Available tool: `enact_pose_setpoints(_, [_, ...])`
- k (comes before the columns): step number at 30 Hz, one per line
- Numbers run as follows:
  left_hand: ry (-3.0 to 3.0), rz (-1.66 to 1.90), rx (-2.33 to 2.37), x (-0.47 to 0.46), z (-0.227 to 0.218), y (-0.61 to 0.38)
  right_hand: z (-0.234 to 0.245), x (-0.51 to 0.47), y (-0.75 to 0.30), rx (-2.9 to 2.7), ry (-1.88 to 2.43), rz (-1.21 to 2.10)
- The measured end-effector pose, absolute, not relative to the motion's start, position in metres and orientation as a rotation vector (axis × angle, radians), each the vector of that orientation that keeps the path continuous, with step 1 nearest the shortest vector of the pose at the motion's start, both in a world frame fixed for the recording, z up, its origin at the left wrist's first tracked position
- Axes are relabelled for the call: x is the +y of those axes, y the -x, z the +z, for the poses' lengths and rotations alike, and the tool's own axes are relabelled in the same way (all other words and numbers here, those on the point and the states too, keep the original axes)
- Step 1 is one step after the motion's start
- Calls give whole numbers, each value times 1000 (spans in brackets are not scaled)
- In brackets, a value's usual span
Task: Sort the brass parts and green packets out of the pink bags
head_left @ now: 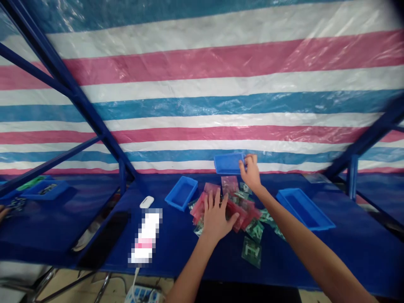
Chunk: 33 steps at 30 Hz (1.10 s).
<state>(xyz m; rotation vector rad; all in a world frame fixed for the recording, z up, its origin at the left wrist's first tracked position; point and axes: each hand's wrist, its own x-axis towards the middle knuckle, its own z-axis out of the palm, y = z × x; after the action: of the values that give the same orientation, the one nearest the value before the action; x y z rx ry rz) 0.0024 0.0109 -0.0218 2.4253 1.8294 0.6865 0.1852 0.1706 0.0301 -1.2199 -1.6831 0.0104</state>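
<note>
My left hand [217, 214] lies flat with fingers spread on a heap of pink and clear-green plastic packets [243, 210] in the middle of the blue table [176, 244]. My right hand [251, 171] reaches to the far edge and grips the right end of a small blue tray [229, 163], which is tipped up against the striped tarp. A single green packet [251, 251] lies apart, nearer to me.
Two more blue trays stand on the table, one left of the heap [182, 192] and one to the right [304, 208]. A white device [147, 201] and a blurred-out item [145, 237] lie at the left. Blue frame bars [78, 101] slant down. A neighbouring table [47, 189] holds trays.
</note>
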Motion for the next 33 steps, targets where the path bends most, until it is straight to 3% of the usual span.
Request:
enact_pose_setpoints(9, [-2466, 637, 1738, 30, -32, 10, -17, 205, -158, -1846, 1553, 158])
enact_pose_setpoints(18, [-2515, 705, 1778, 23, -38, 8, -6, 154, -164, -1978, 1748, 123])
enact_pose_setpoints(25, [-2554, 376, 1783, 36, -22, 6, -21, 74, -162, -2302, 1639, 69])
enact_pose_setpoints(33, [-2332, 138, 1844, 56, -12, -2, -39, 60, -164, -2274, 1580, -42])
